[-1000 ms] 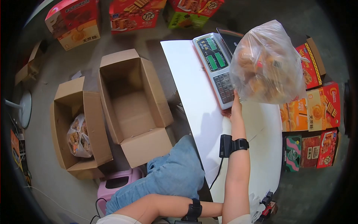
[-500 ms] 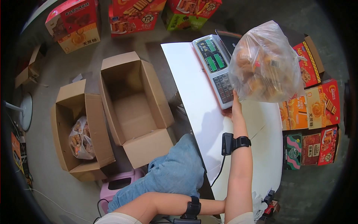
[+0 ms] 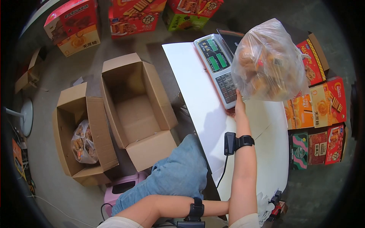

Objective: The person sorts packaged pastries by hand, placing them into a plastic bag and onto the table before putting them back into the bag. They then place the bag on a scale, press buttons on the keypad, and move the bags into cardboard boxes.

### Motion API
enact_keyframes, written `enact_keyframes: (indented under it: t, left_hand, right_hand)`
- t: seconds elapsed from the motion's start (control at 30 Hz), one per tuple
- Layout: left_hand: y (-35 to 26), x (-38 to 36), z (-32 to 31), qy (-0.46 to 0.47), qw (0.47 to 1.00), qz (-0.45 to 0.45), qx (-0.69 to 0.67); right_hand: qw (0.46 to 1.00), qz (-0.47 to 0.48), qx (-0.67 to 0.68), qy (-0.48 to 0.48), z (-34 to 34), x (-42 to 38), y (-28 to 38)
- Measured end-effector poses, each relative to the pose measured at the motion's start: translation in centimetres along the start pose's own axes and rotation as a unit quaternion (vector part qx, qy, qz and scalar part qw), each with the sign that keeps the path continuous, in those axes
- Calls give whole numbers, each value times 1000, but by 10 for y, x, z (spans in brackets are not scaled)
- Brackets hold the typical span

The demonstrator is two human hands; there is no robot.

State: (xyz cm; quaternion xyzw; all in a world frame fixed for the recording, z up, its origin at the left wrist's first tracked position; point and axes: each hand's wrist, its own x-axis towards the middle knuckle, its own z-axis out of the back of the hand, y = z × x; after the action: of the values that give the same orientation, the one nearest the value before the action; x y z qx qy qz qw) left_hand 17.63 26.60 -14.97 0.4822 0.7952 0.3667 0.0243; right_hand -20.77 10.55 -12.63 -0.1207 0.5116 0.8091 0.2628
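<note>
A large clear plastic bag of round brown bread-like pieces (image 3: 270,62) rests over the weighing platform of a digital scale (image 3: 224,85). The scale stands on a white table (image 3: 190,83), its green displays lit and its keypad facing me. At the scale's near corner is my right hand (image 3: 238,106), its fingers curled at the edge, just below the bag. My left forearm reaches across the front and passes behind my right forearm, which hides the left hand. A black strapped device sits on each forearm.
An open cardboard box (image 3: 133,110) stands left of the table. Beside it, another box (image 3: 62,140) holds a bag of wrapped snacks (image 3: 84,143). Printed cartons (image 3: 329,102) line the table's far right side, more cartons (image 3: 135,17) the back. A pink bin (image 3: 114,192) is by my knee.
The view has shifted very slightly. My right hand stays at the scale's corner, and the bag remains over the scale.
</note>
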Motion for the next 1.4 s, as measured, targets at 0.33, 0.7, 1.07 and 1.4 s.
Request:
enact_keyframes:
  t: [0.33, 0.7, 1.07, 1.4]
  left_hand:
    - [-13, -22, -34, -39, 987, -16, 155]
    - [-37, -29, -88, -166, 819, -58, 546]
    - [-29, -19, -112, -259, 755, -102, 594]
    - [-26, -40, -80, -153, 786, -3, 599]
  right_hand:
    - [993, 49, 90, -60, -9, 17, -12]
    - [963, 39, -83, -255, -49, -23, 8]
    - [960, 24, -140, -242, -47, -10, 6]
    - [959, 132, -127, -216, -40, -35, -5]
